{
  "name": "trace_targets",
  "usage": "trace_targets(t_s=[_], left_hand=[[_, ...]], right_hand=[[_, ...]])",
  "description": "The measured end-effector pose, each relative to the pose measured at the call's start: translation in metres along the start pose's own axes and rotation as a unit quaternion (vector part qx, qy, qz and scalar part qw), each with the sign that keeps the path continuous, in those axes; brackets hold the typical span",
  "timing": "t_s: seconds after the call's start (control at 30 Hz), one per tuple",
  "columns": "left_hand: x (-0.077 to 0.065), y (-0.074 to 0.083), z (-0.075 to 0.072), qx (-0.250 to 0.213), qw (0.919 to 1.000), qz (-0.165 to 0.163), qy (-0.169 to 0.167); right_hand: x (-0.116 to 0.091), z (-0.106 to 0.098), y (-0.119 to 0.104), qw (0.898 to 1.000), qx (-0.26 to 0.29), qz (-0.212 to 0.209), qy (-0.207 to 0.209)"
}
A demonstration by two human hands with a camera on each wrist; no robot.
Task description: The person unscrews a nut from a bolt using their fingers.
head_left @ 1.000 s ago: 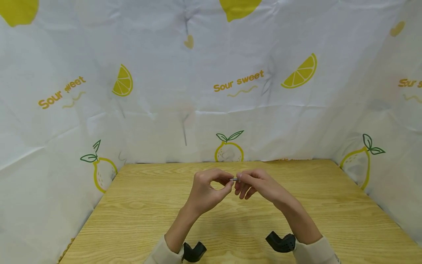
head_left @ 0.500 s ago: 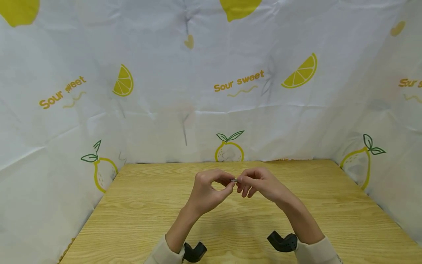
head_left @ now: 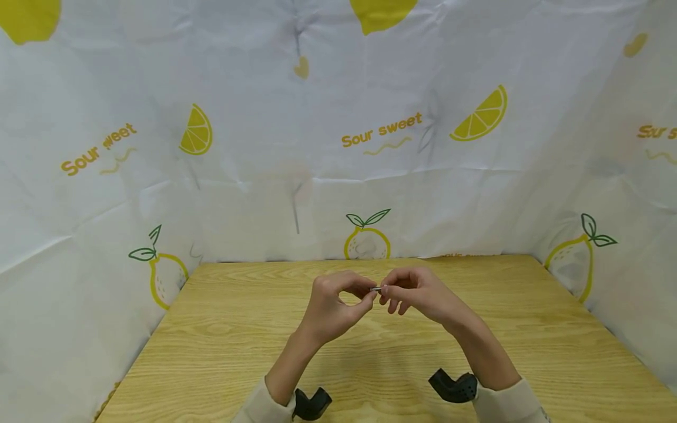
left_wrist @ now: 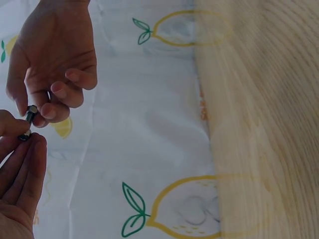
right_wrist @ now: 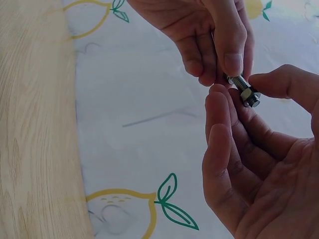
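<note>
A small metal bolt (right_wrist: 240, 83) is held above the table between both hands, in the middle of the head view. My left hand (head_left: 333, 305) pinches its one end between thumb and fingertips, and they cover that end in the right wrist view. On the threaded shaft sits a hex nut (right_wrist: 246, 96), close to the bolt's free tip. My right hand (head_left: 423, 294) has thumb and index finger on either side of this nut, its other fingers loosely bent below. In the left wrist view the dark bolt (left_wrist: 30, 117) spans the short gap between the two hands.
The wood-grain table (head_left: 238, 341) stretches under both forearms. White cloth (head_left: 254, 194) printed with lemons hangs behind it and along both sides. Black curved mounts (head_left: 453, 386) are fixed at the cuffs of both sleeves.
My right thumb and fingers have shifted slightly at the nut, the thumb moving a little lower. My left hand keeps the bolt in nearly the same place.
</note>
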State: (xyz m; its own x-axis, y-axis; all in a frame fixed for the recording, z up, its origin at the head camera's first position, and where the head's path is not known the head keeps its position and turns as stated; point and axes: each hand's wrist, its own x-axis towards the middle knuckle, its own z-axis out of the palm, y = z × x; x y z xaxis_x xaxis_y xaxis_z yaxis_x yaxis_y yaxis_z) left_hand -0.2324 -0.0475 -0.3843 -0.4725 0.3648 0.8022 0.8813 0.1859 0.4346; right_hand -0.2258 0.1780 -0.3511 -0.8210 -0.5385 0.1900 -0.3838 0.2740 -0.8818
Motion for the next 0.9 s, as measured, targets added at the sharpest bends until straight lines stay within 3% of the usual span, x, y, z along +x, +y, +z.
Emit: trace_targets(t_s=[0.37,0.57,0.9], left_hand=[[-0.0011,-0.0027,0.0023,-0.002,0.9999,0.014,0.009],[-0.0019,-0.0006,0.0023,-0.012,0.9999,-0.007,0.007],[-0.0012,0.0013,0.0037,-0.003,1.0,-0.002,0.008]], right_hand=[[-0.0012,-0.0008,-0.0002,1.0,0.016,0.0,0.003],[-0.0029,-0.0001,0.0005,1.0,0.03,-0.007,0.001],[-0.0028,-0.0036,0.0004,0.999,0.02,0.033,-0.001]])
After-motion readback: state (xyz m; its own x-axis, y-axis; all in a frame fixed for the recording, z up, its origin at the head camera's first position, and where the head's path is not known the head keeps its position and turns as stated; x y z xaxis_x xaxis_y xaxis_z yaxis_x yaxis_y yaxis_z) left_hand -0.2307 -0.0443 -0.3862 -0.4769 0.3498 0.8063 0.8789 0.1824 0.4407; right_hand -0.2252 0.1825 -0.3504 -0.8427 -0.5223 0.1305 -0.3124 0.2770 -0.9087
